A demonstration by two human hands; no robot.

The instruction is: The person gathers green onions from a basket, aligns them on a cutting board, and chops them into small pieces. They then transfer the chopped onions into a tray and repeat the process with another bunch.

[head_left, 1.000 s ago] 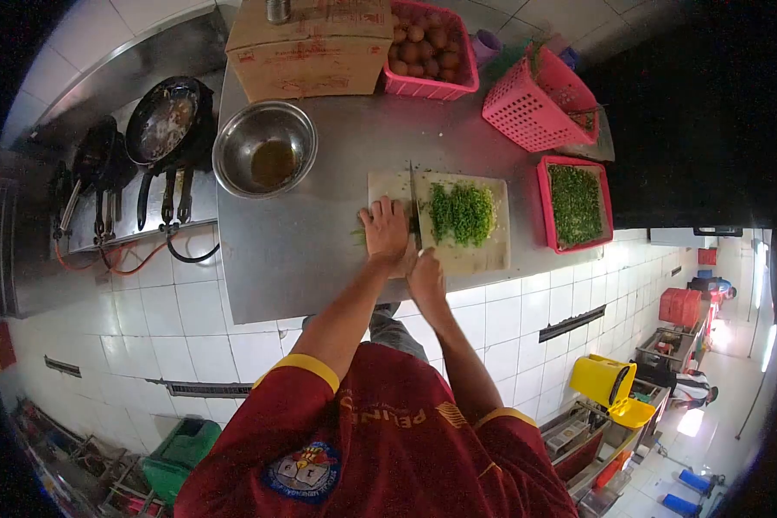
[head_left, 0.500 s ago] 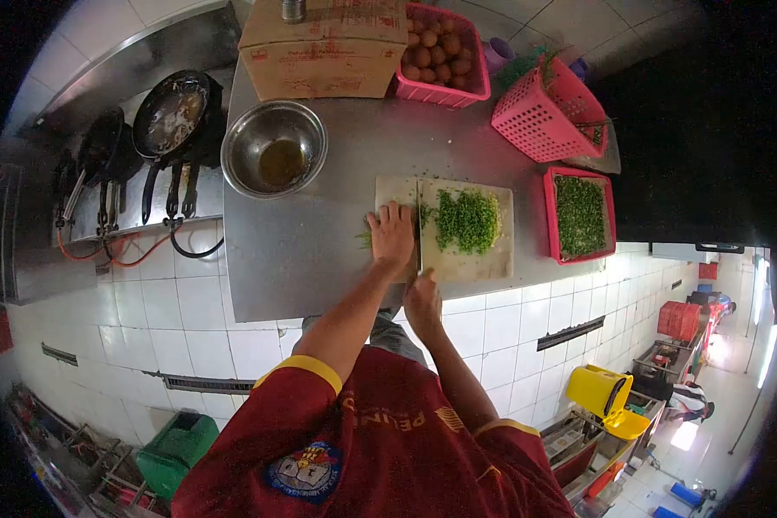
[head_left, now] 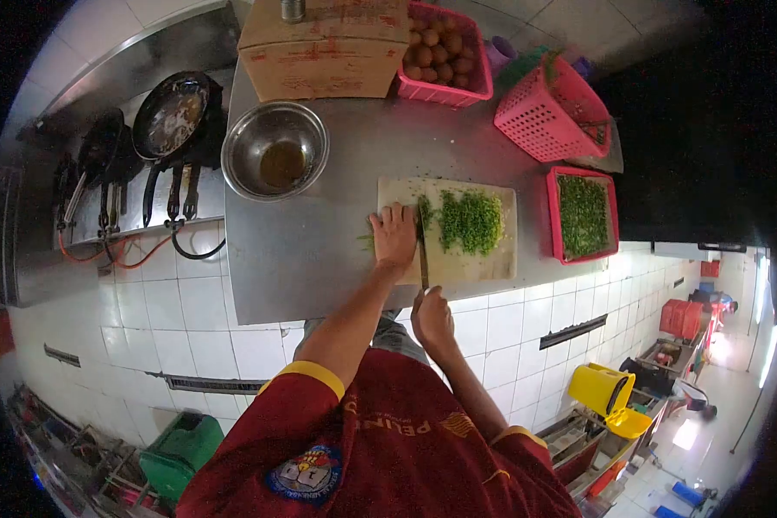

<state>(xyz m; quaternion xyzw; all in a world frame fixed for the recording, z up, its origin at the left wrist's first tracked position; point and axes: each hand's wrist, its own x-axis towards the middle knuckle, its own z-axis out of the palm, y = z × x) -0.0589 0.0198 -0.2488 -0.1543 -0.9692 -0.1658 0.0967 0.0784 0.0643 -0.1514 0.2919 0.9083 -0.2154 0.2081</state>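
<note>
My right hand [head_left: 432, 318] is closed around the handle of a kitchen knife [head_left: 423, 255] at the front edge of the cutting board [head_left: 466, 269]. The blade points away from me, close beside the fingers of my left hand [head_left: 394, 237]. That hand presses down on a bunch of spring onions [head_left: 367, 242], mostly hidden under it, with green ends poking out on the left. A pile of finely chopped spring onions [head_left: 470, 222] lies on the board right of the blade, and a thin strip of cut bits lies by the knife tip.
A metal bowl [head_left: 272, 186] with some brownish liquid stands at the left. Behind are a cardboard box [head_left: 324, 69], a pink basket of eggs [head_left: 447, 93] and a pink perforated basket [head_left: 527, 121]. A pink tray [head_left: 554, 216] of chopped greens sits right. Pans [head_left: 171, 116] rest on the stove.
My right hand has drawn the knife back toward me and slightly right, and the blade now slants a little. My left hand stays on the spring onions.
</note>
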